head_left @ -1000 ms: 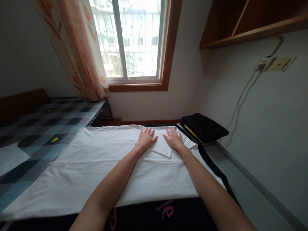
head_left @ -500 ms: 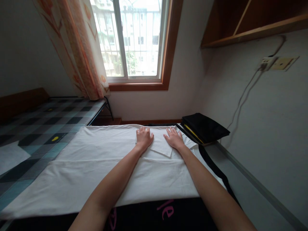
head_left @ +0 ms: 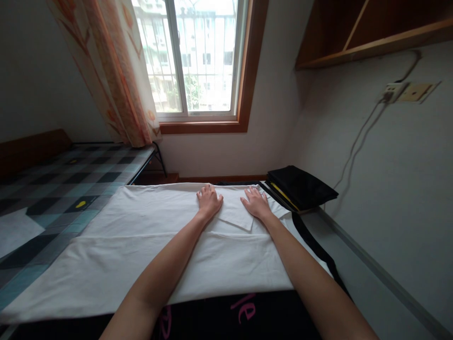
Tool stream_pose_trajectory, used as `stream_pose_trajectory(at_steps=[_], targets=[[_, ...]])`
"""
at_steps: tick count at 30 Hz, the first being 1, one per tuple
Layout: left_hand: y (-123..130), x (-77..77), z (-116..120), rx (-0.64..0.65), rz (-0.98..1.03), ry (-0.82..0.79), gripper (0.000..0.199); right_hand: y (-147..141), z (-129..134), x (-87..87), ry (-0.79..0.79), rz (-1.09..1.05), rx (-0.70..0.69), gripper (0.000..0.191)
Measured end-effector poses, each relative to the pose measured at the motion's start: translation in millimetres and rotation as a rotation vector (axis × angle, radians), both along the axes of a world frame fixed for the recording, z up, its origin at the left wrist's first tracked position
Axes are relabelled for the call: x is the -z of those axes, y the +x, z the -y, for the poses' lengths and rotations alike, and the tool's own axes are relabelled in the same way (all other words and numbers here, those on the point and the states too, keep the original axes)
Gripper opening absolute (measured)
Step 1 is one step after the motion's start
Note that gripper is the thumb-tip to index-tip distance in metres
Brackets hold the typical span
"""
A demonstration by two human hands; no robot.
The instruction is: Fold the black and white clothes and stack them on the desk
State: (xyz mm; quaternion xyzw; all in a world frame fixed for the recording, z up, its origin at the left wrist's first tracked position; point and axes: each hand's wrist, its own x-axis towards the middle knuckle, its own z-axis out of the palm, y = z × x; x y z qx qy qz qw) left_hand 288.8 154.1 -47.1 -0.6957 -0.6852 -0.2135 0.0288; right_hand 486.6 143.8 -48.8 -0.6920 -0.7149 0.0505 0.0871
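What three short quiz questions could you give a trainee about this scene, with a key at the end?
1. True or false: the left hand and the right hand are both on the white cloth.
2. Which thing lies to the right of the right hand?
A) a blue mug
B) a flat black item
C) a red shoe
3. Fill in the blank: the curtain hangs at the ____ side of the window in the picture.

Key: 1. True. 2. B. 3. Left.
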Motion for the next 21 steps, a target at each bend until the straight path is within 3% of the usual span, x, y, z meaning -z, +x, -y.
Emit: stream_pose_trajectory(at_steps=[9,15,21], targets=[[-22.2,-2.0,-17.7,0.094,0.097,-0.118,0.046,1.3,0.8,-0.5,0.098,-0.010,-0.011,0.055],[-32.9,-2.8,-21.7,0.166,0.040,-0.115,0.043,0.6,1.8,-4.4,0.223,-0.072,-0.047,0.051],[-22.2,-6.2,-10.1,0.110,-0.102,0.046,0.036,-2.9,2.5,-2.8,0.037,-0.029,-0.109,0.057]])
